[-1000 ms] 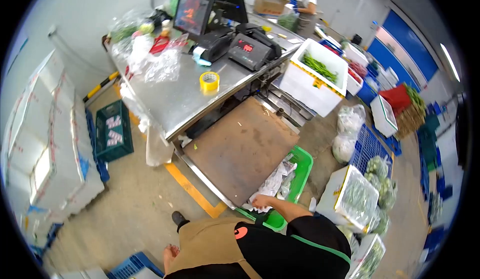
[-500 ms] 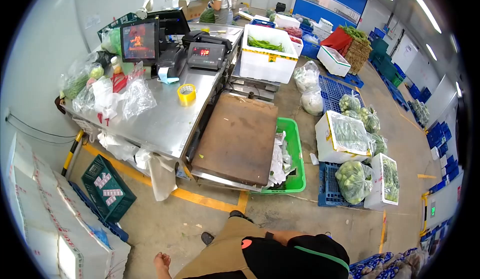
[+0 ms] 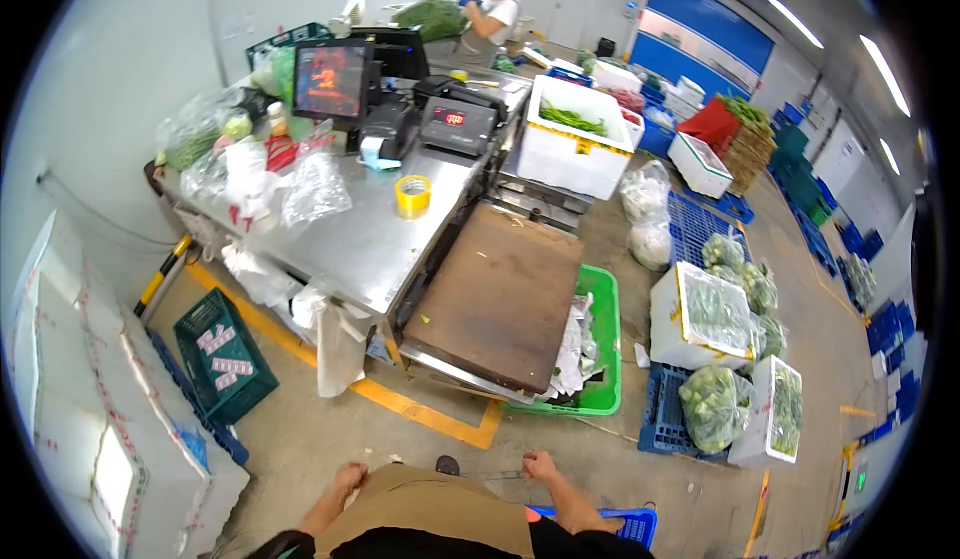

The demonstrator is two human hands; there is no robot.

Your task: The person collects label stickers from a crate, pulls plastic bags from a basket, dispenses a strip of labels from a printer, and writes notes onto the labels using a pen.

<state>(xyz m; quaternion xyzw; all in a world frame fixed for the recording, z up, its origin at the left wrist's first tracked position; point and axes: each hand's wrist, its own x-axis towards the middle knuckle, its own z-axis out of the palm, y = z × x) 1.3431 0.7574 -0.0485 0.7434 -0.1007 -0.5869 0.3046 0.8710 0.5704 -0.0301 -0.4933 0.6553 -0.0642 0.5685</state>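
Note:
My left hand (image 3: 350, 476) hangs low beside my left thigh, fingers loosely curled, with nothing visible in it. On the other side, my right hand (image 3: 538, 464) is held out over the floor, its fingers curled in and no object showing. Neither hand touches anything. Ahead of them stands a scale with a brown, worn platform (image 3: 495, 299), and its display unit (image 3: 456, 126) on the steel table shows red digits. A green crate (image 3: 603, 394) holding crumpled white paper or plastic sits against the platform's right side. Behind my right forearm is part of a blue crate (image 3: 636, 527).
On the steel table (image 3: 345, 249) are a monitor (image 3: 332, 81), yellow tape (image 3: 412, 197) and plastic bags. A foam box (image 3: 576, 149) holds green vegetables. Bagged vegetables (image 3: 716, 409) lie on blue pallets at right. Foam boxes (image 3: 120, 399) and a dark green crate (image 3: 222, 359) line the left.
My view has shifted, so the scale and table appear further right. My right hand has come into sight and my left sits higher. The person at the back now handles a large green bundle.

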